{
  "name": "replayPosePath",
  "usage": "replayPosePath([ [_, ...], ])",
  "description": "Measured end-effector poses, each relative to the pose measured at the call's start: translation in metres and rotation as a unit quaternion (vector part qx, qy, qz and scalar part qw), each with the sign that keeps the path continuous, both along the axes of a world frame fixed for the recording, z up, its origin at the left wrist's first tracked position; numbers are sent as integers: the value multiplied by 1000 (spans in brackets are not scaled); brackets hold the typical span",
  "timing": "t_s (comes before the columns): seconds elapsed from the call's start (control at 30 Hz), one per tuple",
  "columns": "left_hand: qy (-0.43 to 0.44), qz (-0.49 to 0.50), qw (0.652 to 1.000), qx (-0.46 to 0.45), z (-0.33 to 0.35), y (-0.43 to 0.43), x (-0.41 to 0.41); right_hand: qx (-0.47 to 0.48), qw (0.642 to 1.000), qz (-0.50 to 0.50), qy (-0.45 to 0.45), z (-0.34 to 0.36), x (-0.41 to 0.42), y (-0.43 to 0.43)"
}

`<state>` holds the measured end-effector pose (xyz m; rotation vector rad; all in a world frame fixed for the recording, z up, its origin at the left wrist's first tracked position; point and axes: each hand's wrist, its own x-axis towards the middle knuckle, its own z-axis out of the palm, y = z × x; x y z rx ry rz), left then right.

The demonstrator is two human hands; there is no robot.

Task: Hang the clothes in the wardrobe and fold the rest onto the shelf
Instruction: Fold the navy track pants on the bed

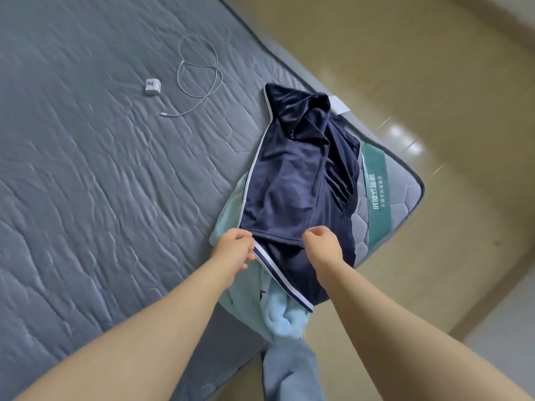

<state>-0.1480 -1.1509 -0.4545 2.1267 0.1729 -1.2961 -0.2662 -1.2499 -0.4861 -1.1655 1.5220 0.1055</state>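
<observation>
By the mattress's (115, 198) near edge, close to its right corner, the left hand (234, 247) and right hand (321, 244) each pinch the navy garment (289, 183), which lies on a pale blue fleece (278, 314). Pulling both pinches evenly should keep the fold flat.

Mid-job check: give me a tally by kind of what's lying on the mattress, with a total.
Navy garment, white-trimmed: 1
Pale aqua garment, under the navy one: 1 (the fluffy light-blue part may belong to it; cannot tell)
White charger plug: 1
White cable: 1
Total: 4
</observation>
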Motion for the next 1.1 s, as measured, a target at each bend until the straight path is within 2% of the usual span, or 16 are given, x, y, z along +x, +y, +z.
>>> replayPosePath([
  [0.07, 7, 22, 1000, 17, -18, 1, 2, 8, 1000, 21, 13, -28, 12, -8],
  [0.23, 44, 70, 996, 46, -39, 16, 6, -8, 998, -22, 53, -62, 32, -20],
  [0.33, 54, 88, 993, 56, -38, 30, 13, -11, 998, -61, -3, -62, 28, -19],
  [0.47, 57, 131, 989, 41, -25, 42, 24, -57, 997, 25, -50, -37, 29, -5],
  [0.53, 59, 156, 986, 18, -11, 48, 27, -61, 991, 107, -58, -15, 26, 10],
  [0.63, 82, 180, 980, -29, 18, 47, 31, -7, 972, 215, -98, 33, 19, 41],
  [0.7, 125, 189, 972, -63, 38, 42, 31, 47, 960, 246, -122, 66, 16, 62],
  [0.8, 175, 147, 970, -84, 65, 34, 32, 100, 945, 280, -133, 106, 12, 82],
  [0.93, 240, 65, 968, -34, 88, 46, 29, 113, 938, 291, -148, 143, 6, 98],
  [1.03, 227, -24, 973, 33, 95, 66, 19, 100, 938, 292, -160, 159, 0, 110],
  [1.1, 229, -37, 972, 44, 98, 84, 13, 94, 936, 291, -174, 166, -4, 119],
])
